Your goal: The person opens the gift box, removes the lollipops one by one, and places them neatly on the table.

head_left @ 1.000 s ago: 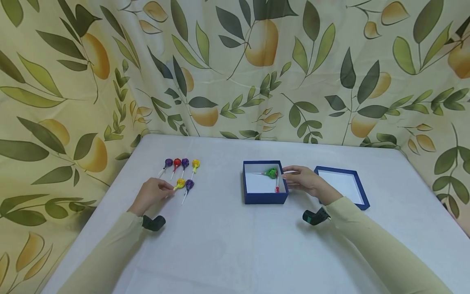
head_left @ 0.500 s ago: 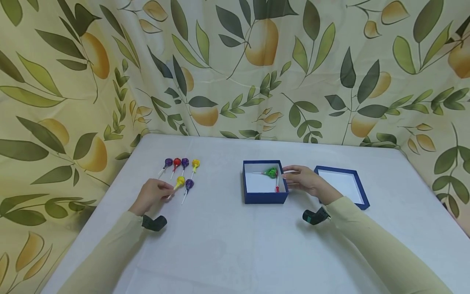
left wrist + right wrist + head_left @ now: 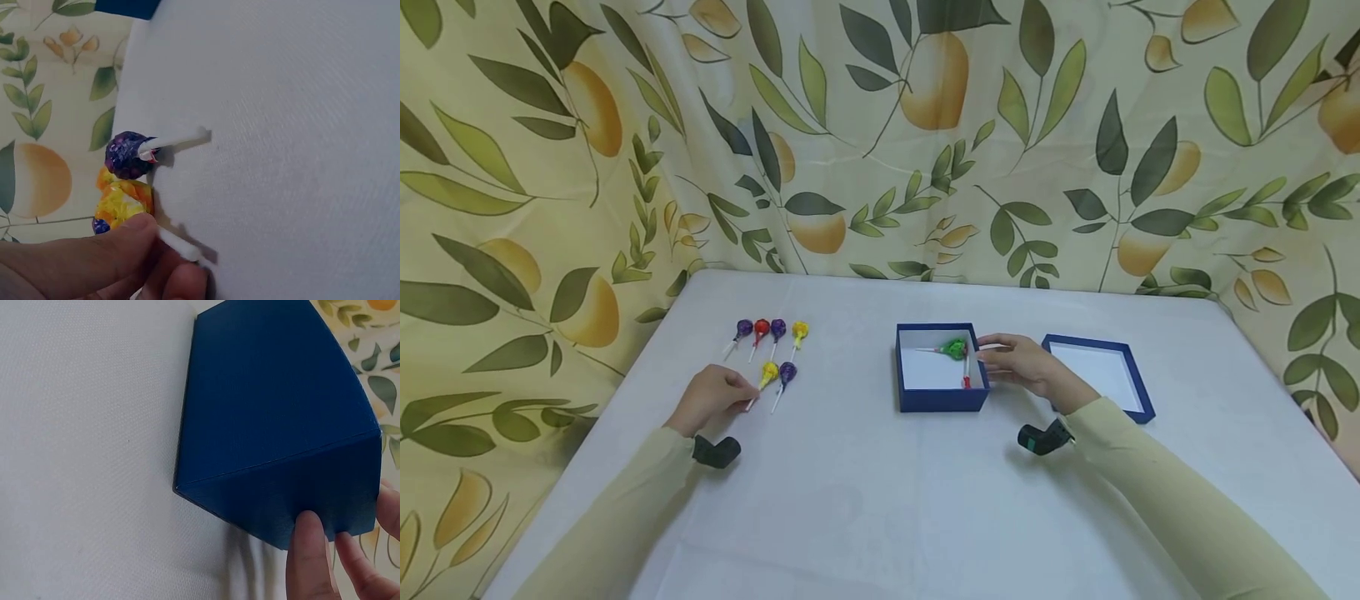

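My left hand (image 3: 715, 397) pinches a yellow lollipop (image 3: 768, 373) by its white stick, thumb on the near side in the left wrist view. Close beside it lies a purple lollipop (image 3: 129, 154), its stick pointing away from the candy. My right hand (image 3: 1021, 364) touches the right wall of an uncovered blue box (image 3: 943, 402); in the right wrist view its fairly straight fingers (image 3: 310, 550) lie against that wall. Inside the box rest a green lollipop (image 3: 954, 349) and, along the right wall, a white stick with a red end (image 3: 967, 382), partly hidden by the green one.
Behind the pinched lollipop lie two purple lollipops, a red lollipop (image 3: 762, 327) and another yellow lollipop (image 3: 801, 331) in a row. A blue-edged lid (image 3: 1138, 387) lies inside up on the white table (image 3: 850, 492), right of the box. A patterned curtain (image 3: 880, 167) hangs behind.
The yellow lollipop in my left hand has swung more upright, its stick now showing below the fingers. My right hand stays at the box. The view has tipped slightly.
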Demonstrator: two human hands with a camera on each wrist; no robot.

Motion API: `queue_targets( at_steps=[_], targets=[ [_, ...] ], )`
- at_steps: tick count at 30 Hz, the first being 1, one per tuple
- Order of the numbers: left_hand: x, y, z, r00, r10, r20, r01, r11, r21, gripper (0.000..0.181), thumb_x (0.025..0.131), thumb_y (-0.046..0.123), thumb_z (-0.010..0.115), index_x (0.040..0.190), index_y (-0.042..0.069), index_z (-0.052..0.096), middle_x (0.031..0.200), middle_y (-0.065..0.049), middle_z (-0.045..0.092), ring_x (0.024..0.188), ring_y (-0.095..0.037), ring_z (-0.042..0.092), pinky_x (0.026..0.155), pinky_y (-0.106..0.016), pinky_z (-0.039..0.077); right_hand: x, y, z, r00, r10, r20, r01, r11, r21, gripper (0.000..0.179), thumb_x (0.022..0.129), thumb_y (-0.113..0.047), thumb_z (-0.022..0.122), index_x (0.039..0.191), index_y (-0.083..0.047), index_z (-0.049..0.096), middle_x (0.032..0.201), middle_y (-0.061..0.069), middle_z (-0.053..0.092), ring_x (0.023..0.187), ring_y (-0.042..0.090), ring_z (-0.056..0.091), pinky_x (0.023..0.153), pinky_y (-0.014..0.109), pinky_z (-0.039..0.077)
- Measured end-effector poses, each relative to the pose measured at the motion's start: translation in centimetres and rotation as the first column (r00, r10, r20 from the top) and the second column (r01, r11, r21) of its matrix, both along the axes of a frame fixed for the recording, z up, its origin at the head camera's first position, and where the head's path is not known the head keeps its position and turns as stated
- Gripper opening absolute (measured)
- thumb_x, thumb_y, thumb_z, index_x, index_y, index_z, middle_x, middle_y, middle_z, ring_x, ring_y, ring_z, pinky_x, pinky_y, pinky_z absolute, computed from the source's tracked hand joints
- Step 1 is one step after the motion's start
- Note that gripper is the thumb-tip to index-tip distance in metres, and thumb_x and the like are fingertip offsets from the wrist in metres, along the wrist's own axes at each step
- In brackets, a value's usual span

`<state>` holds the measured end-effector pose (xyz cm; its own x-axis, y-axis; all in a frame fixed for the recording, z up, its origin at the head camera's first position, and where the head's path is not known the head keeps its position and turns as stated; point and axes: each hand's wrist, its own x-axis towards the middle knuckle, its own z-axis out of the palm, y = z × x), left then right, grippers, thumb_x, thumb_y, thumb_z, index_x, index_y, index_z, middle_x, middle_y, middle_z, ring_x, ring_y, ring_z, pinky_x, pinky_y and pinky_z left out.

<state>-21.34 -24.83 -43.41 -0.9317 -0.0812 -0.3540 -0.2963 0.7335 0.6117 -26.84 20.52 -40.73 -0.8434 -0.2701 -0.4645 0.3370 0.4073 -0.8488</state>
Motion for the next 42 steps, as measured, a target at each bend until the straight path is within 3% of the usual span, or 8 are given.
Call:
queue_targets(
  at_steps=[6, 12, 18, 32, 42],
  targets=[
    [0.0, 0.1, -0.2, 0.999, -0.027, -0.021, 0.025, 0.997, -0.067, 0.018, 0.083, 0.021, 0.071, 0.086, 0.004, 0.073, 0.067, -0.001, 0.066, 0.066, -0.014, 0.054, 0.062, -0.024, 0.038, 0.0, 0.0, 0.0, 1.0, 0.004, 0.0, -0.004, 1.0, 0.003, 0.058, 0.097, -0.021, 0.052, 0.145, 0.0, 0.027, 0.146, 0.026, 0.033, 0.119, 0.027, 0.051, 0.106, 0.039, 0.041],
    [0.1, 0.0, -0.1, 1.0, -0.023, -0.015, 0.022, 0.999, -0.04, 0.019, 0.084, 0.021, 0.07, 0.09, 0.003, 0.071, 0.07, -0.003, 0.066, 0.065, -0.014, 0.057, 0.065, -0.025, 0.04, 0.2, 0.0, 0.1, 1.0, 0.0, 0.0, 0.0, 1.0, 0.001, 0.058, 0.097, -0.019, 0.052, 0.145, 0.0, 0.027, 0.145, 0.026, 0.034, 0.12, 0.027, 0.051, 0.105, 0.038, 0.042],
    [-0.1, 0.1, -0.1, 1.0, 0.002, 0.003, -0.002, 0.999, -0.048, 0.019, 0.085, 0.019, 0.069, 0.092, 0.002, 0.071, 0.069, -0.003, 0.066, 0.063, -0.013, 0.058, 0.065, -0.024, 0.04, 0.2, 0.0, 0.1, 1.0, -0.006, 0.001, 0.006, 1.0, -0.001, 0.058, 0.096, -0.02, 0.053, 0.145, 0.0, 0.027, 0.146, 0.027, 0.033, 0.128, 0.036, 0.044, 0.107, 0.04, 0.04],
    [-0.7, 0.1, 0.0, 0.998, -0.006, 0.056, 0.008, 0.999, -0.031, 0.023, 0.086, 0.022, 0.068, 0.096, 0.002, 0.071, 0.071, -0.003, 0.065, 0.065, -0.013, 0.056, 0.065, -0.023, 0.042, 0.1, -0.1, 0.1, 1.0, -0.011, 0.002, 0.011, 1.0, 0.002, 0.058, 0.096, -0.02, 0.053, 0.145, 0.001, 0.028, 0.146, 0.027, 0.033, 0.128, 0.036, 0.044, 0.106, 0.04, 0.041],
    [-0.7, -0.6, 0.9, 0.997, -0.041, 0.066, 0.04, 0.999, 0.003, 0.027, 0.088, 0.022, 0.065, 0.103, 0.0, 0.069, 0.079, -0.005, 0.068, 0.07, -0.014, 0.058, 0.069, -0.025, 0.047, 0.0, -0.1, 0.1, 1.0, -0.001, -0.003, 0.001, 1.0, 0.005, 0.059, 0.096, -0.021, 0.053, 0.145, 0.001, 0.027, 0.146, 0.027, 0.032, 0.127, 0.036, 0.044, 0.107, 0.041, 0.04]
  ],
)
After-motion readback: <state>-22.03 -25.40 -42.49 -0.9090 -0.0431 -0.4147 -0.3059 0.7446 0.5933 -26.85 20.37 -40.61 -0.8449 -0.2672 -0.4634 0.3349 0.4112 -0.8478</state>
